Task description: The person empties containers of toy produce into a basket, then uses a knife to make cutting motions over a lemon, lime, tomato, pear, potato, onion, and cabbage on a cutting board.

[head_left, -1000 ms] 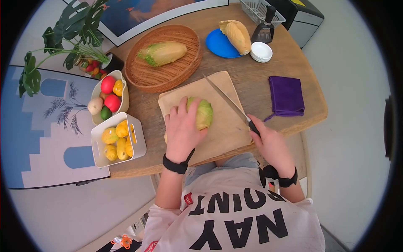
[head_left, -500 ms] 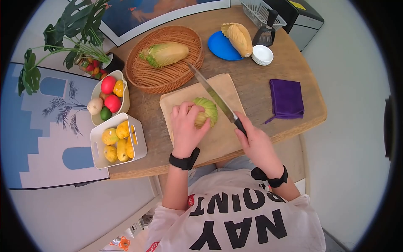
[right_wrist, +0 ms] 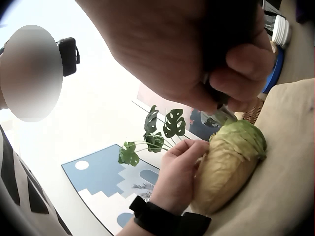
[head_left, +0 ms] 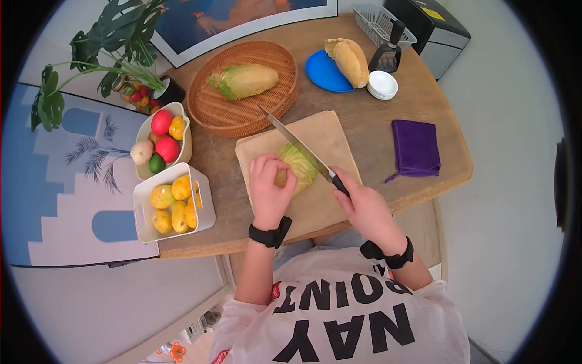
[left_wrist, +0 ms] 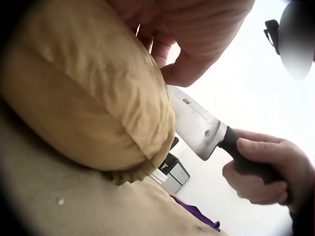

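A pale green Chinese cabbage (head_left: 303, 167) lies on the light wooden cutting board (head_left: 330, 134); its yellowish side fills much of the left wrist view. My left hand (head_left: 270, 188) is on its left side, fingers bent and fingertips holding it at the top. My right hand (head_left: 367, 209) grips the black handle of a kitchen knife (head_left: 297, 142). The long blade slants across the cabbage's right side and top, its tip towards the wicker tray. In the right wrist view the fingers hide most of the knife, while the cabbage (right_wrist: 221, 172) shows its green end near the blade.
Behind the board, a round wicker tray (head_left: 203, 115) bears another cabbage. A blue plate (head_left: 321, 70) with a pale vegetable, a grater (head_left: 387, 56) and white bowls (head_left: 383, 84) stand at back right, a purple cloth (head_left: 416, 148) right. Two bins of produce, one white (head_left: 207, 203), stand left.
The knife has come up and left from the board's right side to over the cabbage. My left fingers have curled in, and the cabbage has shifted slightly right.
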`<state>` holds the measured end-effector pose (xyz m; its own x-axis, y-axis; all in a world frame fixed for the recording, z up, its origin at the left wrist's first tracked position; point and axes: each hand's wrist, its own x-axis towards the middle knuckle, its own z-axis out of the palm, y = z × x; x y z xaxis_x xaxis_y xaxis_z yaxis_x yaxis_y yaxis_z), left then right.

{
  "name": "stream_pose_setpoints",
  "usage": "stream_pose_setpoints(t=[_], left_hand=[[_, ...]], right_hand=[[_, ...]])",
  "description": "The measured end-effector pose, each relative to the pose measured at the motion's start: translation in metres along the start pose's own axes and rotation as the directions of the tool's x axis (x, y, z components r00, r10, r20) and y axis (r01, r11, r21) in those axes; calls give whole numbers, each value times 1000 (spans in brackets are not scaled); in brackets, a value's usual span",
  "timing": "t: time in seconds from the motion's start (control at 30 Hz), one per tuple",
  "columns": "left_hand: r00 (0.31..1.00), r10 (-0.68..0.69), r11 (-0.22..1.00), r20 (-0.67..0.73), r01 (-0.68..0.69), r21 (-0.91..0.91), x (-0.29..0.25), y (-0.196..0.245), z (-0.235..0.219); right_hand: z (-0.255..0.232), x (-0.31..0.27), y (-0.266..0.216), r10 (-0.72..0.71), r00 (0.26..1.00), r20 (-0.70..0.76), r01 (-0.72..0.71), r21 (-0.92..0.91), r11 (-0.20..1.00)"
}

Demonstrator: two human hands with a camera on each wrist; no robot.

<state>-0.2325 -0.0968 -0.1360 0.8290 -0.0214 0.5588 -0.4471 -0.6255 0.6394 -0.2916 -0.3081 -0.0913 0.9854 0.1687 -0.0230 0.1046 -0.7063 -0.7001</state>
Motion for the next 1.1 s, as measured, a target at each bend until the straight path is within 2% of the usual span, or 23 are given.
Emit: stream_pose_setpoints(t=[0.03, 0.13, 0.23, 0.33, 0.43, 0.53, 0.63, 0.73, 0.93, 1.03, 1.1], left_hand=[[1000, 0, 1000, -9, 0, 9, -2, 1, -1], [999, 13, 1000, -32, -13, 23, -4, 2, -2], [999, 23, 999, -31, -22, 38, -7, 1, -8], [1000, 28, 992, -11, -27, 123, -10, 5, -18], [999, 46, 972, 13, -47, 231, -11, 11, -23], [999, 36, 965, 32, -43, 259, -16, 14, -24], [998, 18, 943, 53, -34, 332, -17, 19, -27], [996, -27, 924, 81, -6, 382, -15, 27, -32], [990, -92, 910, 104, 41, 414, -14, 34, -36], [987, -108, 909, 115, 51, 414, -15, 34, -36], [986, -115, 906, 121, 54, 419, -16, 34, -37]], right_hand=[[-2, -2, -3, 11, 1000, 4, -11, -9, 1000], [0, -2, -8, -95, 994, -61, 98, 53, 994], [6, 0, -3, -58, 998, 37, 59, -34, 998], [-1, -1, -11, -90, 996, 24, 91, -78, 993], [6, -2, -14, -196, 978, -71, 195, -22, 980], [13, 1, -10, -95, 993, 64, 98, -52, 994], [2, -1, -20, -69, 992, 107, 80, -108, 991], [6, -3, -21, -162, 986, 48, 165, -46, 985], [4, -4, -26, -159, 981, 115, 172, -122, 977], [9, -4, -27, -219, 974, 59, 224, -98, 970], [10, -3, -27, -176, 978, 111, 191, -144, 971]])
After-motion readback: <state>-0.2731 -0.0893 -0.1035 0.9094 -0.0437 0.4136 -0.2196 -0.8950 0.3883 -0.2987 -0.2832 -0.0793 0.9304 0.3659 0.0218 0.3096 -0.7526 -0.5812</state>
